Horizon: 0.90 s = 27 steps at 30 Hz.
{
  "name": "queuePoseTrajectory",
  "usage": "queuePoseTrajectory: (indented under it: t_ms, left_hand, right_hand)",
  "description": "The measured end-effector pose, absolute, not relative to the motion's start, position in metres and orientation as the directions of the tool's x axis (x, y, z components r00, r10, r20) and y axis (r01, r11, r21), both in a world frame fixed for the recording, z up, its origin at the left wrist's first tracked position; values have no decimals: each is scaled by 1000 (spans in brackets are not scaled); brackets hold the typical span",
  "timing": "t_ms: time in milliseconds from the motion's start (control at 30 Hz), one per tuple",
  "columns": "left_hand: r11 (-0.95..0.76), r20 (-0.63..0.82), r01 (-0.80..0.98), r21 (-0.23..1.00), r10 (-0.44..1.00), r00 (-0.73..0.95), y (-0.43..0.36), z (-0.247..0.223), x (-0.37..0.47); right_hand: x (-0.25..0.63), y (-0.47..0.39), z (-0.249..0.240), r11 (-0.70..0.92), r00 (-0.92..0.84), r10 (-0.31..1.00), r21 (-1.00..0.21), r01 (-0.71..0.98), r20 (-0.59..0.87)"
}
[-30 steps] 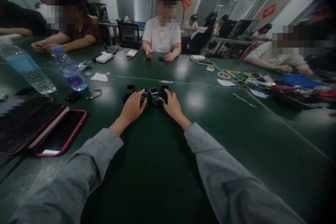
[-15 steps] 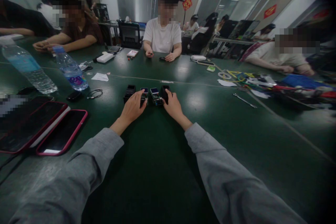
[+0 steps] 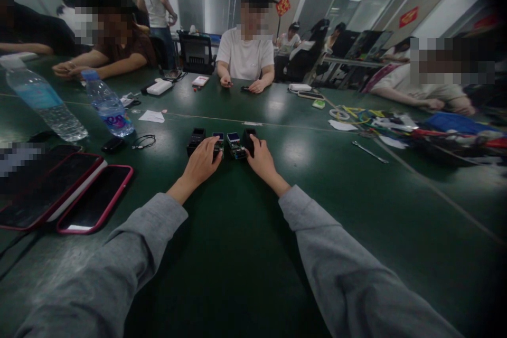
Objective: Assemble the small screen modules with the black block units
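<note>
Both your arms stretch straight out in grey sleeves across the dark green table (image 3: 245, 253), wrists low and palms down, converging on a short row of four small electronic pieces lying side by side.

Your left hand (image 3: 202, 161) rests with its fingers (image 3: 213, 143) curled loosely over the small circuit module with a blue screen (image 3: 218, 140), touching it from the near side; whether they actually pinch it, you cannot tell. Just left of that hand sits the small black open-topped plastic housing (image 3: 195, 139), untouched.

Your right hand (image 3: 261, 161) angles inward, its fingers (image 3: 253, 142) wrapped against the small black rounded plastic casing (image 3: 247, 138) at the right end of the row, gripping its side. Between your two hands lies the second small circuit module with a blue screen (image 3: 234, 143), free of both.

Off to your left lie two dark phones in pink-red cases (image 3: 95, 200) and a clear plastic water bottle with a blue cap (image 3: 108, 103).
</note>
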<state>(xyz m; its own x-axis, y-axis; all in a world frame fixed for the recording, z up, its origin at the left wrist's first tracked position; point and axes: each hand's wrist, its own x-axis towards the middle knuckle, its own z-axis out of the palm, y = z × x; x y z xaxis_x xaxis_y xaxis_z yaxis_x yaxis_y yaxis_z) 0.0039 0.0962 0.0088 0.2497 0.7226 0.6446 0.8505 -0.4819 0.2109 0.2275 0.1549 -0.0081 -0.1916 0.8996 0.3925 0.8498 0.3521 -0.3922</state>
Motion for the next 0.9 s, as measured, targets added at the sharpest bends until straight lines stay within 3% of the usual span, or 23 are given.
queuePoseTrajectory:
  t_ms: [900]
  left_hand:
    - [-434, 651, 881, 189, 727, 219, 96, 10, 4]
  right_hand:
    - [227, 153, -6, 354, -193, 898, -387, 852, 396]
